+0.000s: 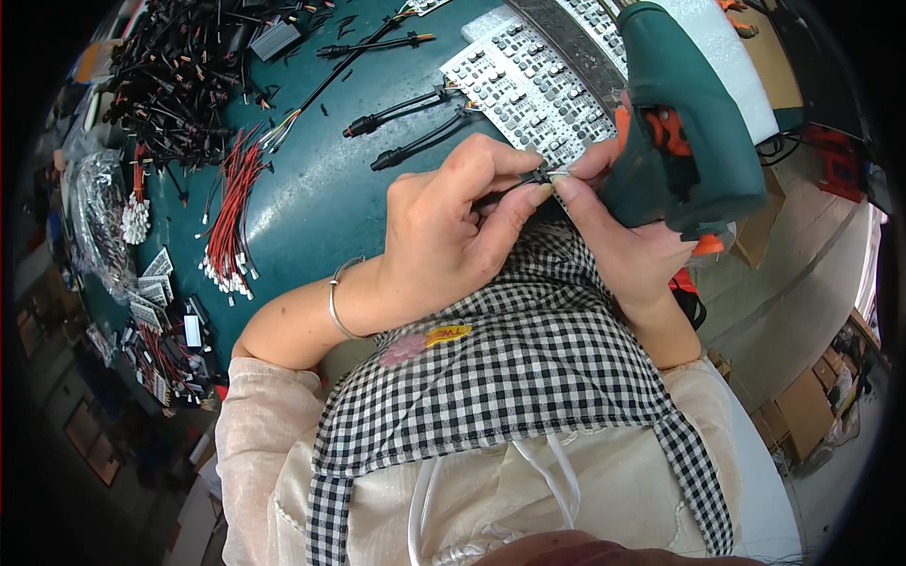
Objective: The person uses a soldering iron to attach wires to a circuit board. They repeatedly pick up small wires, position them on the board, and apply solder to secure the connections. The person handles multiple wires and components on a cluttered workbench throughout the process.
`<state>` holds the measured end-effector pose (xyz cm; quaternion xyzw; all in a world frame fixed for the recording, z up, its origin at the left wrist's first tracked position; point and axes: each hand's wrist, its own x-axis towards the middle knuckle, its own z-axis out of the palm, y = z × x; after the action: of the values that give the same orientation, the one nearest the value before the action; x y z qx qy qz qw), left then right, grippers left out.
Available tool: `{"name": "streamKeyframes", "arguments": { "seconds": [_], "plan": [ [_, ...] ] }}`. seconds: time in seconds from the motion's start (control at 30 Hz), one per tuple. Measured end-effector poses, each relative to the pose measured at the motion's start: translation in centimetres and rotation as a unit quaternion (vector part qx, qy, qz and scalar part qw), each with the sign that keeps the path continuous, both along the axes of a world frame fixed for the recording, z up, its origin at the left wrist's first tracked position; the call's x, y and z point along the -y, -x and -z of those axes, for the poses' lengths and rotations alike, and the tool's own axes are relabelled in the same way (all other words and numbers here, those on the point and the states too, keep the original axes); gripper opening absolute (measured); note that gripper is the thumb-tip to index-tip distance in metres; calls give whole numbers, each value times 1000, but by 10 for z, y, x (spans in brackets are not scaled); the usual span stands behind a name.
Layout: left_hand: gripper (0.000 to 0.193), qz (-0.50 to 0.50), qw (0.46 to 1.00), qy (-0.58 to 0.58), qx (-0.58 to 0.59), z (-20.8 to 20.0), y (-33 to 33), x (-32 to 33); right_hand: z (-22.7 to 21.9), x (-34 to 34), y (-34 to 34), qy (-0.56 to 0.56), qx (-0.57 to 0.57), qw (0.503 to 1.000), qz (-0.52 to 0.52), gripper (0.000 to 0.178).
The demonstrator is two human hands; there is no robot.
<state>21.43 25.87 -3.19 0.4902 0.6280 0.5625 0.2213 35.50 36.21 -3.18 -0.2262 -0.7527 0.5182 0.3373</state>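
My left hand (453,212) is closed, thumb and forefinger pinching a short black cable (540,176) near its end. Against it, my right hand (628,226) pinches the thin light wires (561,173) with thumb and forefinger. A dark green gun-shaped tool with orange parts (694,141) rests in or against the right hand; its other fingers are mostly hidden behind the tool. Just beyond the fingertips lies a white circuit board panel (538,90) covered with small components. Two black connector cables (415,141) lie at its left edge, their wire ends touching it.
At the far left of the green table (321,203) heaps a pile of black cables (175,85). Nearer are red wires with white connectors (231,226), a clear plastic bag (99,222) and small boards (156,283). White foam (727,71) lies behind the tool; cardboard boxes (802,406) stand at right.
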Motion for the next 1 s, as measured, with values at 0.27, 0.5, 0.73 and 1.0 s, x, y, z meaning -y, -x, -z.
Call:
{"name": "streamKeyframes", "arguments": {
  "seconds": [0.27, 0.5, 0.73, 1.0],
  "plan": [
    [22, 24, 992, 13, -121, -5, 6, 5, -3, 2, -1, 5, -18, 1000, -2, 61],
    [26, 46, 976, -62, -205, -10, 10, 3, 1, 6, 0, 171, -74, 982, 3, 62],
    [23, 20, 974, -138, -181, 2, 7, -2, -4, 7, 0, 215, -75, 974, 6, 61],
    [19, 2, 1000, 16, -6, -3, -2, 6, -4, 13, -2, 152, -47, 987, 1, 63]
  ]
}}
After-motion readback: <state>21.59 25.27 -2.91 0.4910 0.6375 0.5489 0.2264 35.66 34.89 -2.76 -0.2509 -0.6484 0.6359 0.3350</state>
